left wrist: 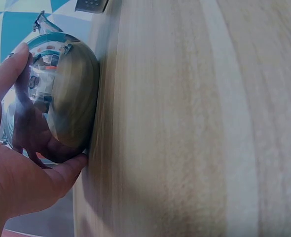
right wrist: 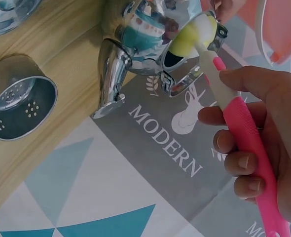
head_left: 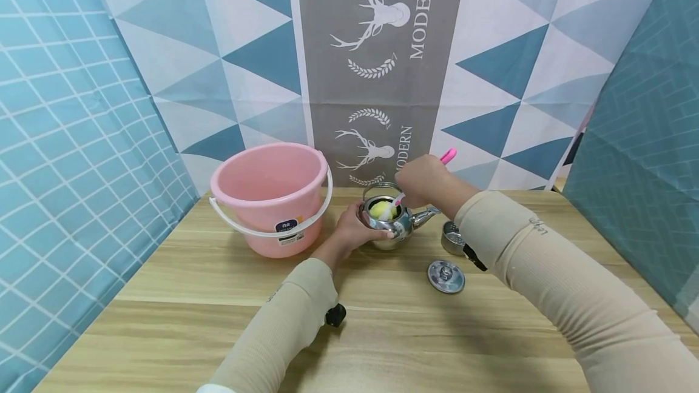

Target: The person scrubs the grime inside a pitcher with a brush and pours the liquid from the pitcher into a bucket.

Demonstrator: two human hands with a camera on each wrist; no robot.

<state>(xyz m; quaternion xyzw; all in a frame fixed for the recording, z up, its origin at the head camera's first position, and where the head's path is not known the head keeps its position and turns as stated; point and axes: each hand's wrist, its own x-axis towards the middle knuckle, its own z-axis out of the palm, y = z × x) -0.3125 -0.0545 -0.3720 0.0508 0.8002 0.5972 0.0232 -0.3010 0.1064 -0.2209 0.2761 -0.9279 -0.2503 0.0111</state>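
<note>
A shiny steel teapot [head_left: 403, 230] stands on the wooden table, its top uncovered and its spout pointing right. My left hand [head_left: 354, 230] holds its body from the left; the left wrist view shows the thumb near the rim and fingers low on the rounded side of the teapot [left wrist: 74, 98]. In the right wrist view my right hand [right wrist: 278, 113] grips the pink handle of a sponge brush [right wrist: 246, 131], fingers curled round it. The brush's yellow and white sponge head [head_left: 380, 210] sits inside the teapot's mouth. How deep it reaches is hidden.
A pink bucket [head_left: 256, 217] with a white handle stands left of the teapot. To the right are a perforated steel strainer [head_left: 452, 239] and, nearer me, the round steel lid [head_left: 446, 276]. Patterned sheeting [head_left: 262, 47] hangs behind the table.
</note>
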